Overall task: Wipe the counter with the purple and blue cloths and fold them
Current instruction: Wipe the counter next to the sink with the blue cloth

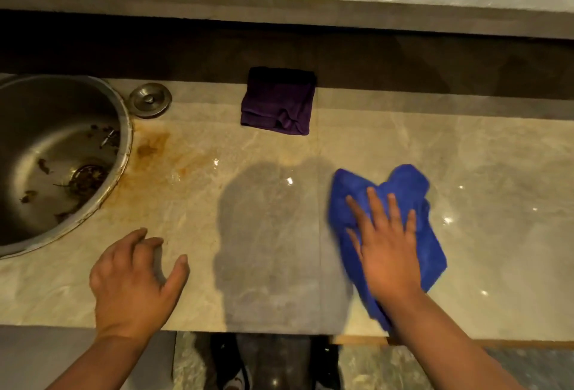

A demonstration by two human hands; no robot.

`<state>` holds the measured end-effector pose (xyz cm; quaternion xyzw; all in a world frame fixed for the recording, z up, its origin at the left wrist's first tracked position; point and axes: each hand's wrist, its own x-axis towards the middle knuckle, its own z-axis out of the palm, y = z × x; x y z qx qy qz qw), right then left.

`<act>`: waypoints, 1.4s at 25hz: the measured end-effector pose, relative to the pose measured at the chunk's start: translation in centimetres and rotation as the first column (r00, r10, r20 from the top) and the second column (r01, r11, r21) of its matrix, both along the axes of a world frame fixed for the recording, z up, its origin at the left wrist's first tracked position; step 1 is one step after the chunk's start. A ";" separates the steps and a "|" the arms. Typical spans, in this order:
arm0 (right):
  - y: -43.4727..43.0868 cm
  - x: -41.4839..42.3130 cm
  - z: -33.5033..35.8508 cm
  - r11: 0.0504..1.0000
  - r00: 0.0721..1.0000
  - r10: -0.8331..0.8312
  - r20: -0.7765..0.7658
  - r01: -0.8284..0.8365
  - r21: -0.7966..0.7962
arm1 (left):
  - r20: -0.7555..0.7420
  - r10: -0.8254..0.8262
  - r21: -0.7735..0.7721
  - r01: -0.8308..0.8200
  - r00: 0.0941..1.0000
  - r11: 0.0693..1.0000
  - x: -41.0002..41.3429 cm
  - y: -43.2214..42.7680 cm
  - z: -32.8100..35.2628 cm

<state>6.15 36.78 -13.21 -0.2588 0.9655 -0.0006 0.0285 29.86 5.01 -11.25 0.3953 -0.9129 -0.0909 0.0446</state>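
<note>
A blue cloth (407,186) lies crumpled on the marble counter (310,153), right of centre. My right hand (383,245) presses flat on it with the fingers spread. A purple cloth (276,101) sits folded into a square at the back of the counter, touched by neither hand. My left hand (136,281) rests on the counter near the front edge, fingers apart and holding nothing.
A round steel sink (62,153) with bits of debris is set into the counter at the left, with a metal drain cap (150,100) beside it. Brown stains (152,147) mark the marble next to the sink. A raised ledge (279,10) runs along the back.
</note>
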 end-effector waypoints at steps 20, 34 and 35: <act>-21.9 7.1 -0.2 0.803 0.811 0.574 0.108 -0.533 -0.265 | 0.105 -0.098 0.042 0.094 0.990 0.995 0.6 -1.0 -0.4; -5.4 -2.3 0.8 0.988 0.989 0.134 0.068 -0.128 -0.088 | 0.120 -0.040 0.046 0.035 0.992 0.998 0.3 -0.8 -0.2; -2.5 -4.6 1.1 0.998 0.997 0.007 0.072 -0.002 -0.069 | 0.126 -0.041 0.043 0.036 0.991 0.998 0.3 -0.8 -0.2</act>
